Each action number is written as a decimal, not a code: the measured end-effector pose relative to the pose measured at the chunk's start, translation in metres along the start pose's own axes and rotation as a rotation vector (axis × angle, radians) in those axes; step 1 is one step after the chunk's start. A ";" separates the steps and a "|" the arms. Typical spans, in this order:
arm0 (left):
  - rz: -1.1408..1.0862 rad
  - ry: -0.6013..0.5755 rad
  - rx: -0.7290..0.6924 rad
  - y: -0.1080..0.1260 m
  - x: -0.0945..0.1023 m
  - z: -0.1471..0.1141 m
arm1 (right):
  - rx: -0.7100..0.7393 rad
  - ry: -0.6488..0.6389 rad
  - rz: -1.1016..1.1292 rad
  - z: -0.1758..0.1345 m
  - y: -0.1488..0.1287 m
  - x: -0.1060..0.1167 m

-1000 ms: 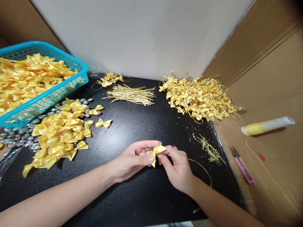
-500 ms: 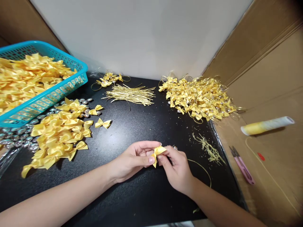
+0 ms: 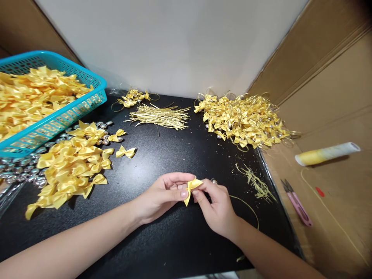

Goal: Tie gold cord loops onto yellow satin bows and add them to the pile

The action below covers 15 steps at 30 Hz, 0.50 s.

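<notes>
Gold cords [image 3: 159, 117] lie bundled on the black table [image 3: 174, 152] in the head view, their ends overlapping too closely to count. Nearer than the cords and a little to their right, a yellow bow [image 3: 190, 189] is up between both hands. The left hand [image 3: 161, 199] pinches it between thumb and fingers, the rest loosely curled; its lower fingers are partly hidden by the thumb. The right hand [image 3: 219, 207] has thumb and forefinger closed on the bow's right wing; whether something else sits in that pinch is hidden. Behind its knuckles peeks a shiny bit [image 3: 214, 181], too small to name, and a thin strand [image 3: 252, 210] curves out beyond, its start covered by the hand.

Left of the cords, a turquoise basket [image 3: 102, 83] heaped with bows is cut off by the frame. Left of the cords and nearer, loose bows [image 3: 75, 166] cover part of the silvery beads [image 3: 20, 170]. Right of the cords, looped bows [image 3: 241, 120] tangle so thickly that single ones blur together. Nearer and farther right come clippings [image 3: 257, 184], then pink snips [image 3: 298, 205], a tube [image 3: 327, 154] and an unclear red scrap [image 3: 320, 192]. Nearest of all, well below the cords, a pale object [image 3: 223, 275] is cropped by the bottom edge.
</notes>
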State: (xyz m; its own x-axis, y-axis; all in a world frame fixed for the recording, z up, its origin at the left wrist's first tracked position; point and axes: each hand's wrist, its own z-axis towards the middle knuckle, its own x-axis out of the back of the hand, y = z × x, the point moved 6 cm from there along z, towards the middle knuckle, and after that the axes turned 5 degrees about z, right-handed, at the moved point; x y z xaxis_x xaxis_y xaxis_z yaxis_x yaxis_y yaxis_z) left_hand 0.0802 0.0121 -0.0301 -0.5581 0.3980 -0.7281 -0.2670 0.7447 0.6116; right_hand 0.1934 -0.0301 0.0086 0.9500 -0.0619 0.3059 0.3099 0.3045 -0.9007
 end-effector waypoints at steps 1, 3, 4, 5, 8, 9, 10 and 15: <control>-0.008 -0.007 0.001 0.000 -0.001 0.000 | 0.004 -0.003 0.000 0.000 -0.001 0.000; -0.023 -0.016 0.002 0.001 -0.001 -0.001 | 0.007 -0.007 0.003 0.001 -0.001 0.000; -0.030 -0.020 0.004 0.001 -0.001 -0.001 | 0.004 -0.008 0.006 0.001 -0.001 0.000; -0.035 -0.022 0.004 0.001 -0.001 -0.001 | 0.000 -0.009 0.008 0.001 0.000 0.000; -0.047 -0.021 0.011 0.001 0.000 -0.001 | -0.009 -0.010 0.016 0.000 0.000 0.001; -0.051 -0.017 0.014 0.001 0.000 0.000 | -0.008 -0.008 0.019 0.000 0.000 0.001; -0.053 -0.012 0.016 0.001 0.001 0.000 | -0.006 -0.006 0.023 0.000 0.000 0.001; -0.055 -0.021 0.017 0.000 0.001 0.000 | -0.014 -0.002 0.018 -0.001 0.001 0.001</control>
State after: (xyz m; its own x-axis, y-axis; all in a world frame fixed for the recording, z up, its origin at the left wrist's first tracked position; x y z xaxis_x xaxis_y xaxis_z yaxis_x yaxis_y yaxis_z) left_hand 0.0801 0.0129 -0.0306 -0.5262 0.3672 -0.7670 -0.2835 0.7746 0.5653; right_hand 0.1950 -0.0309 0.0081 0.9555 -0.0544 0.2900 0.2929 0.2919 -0.9105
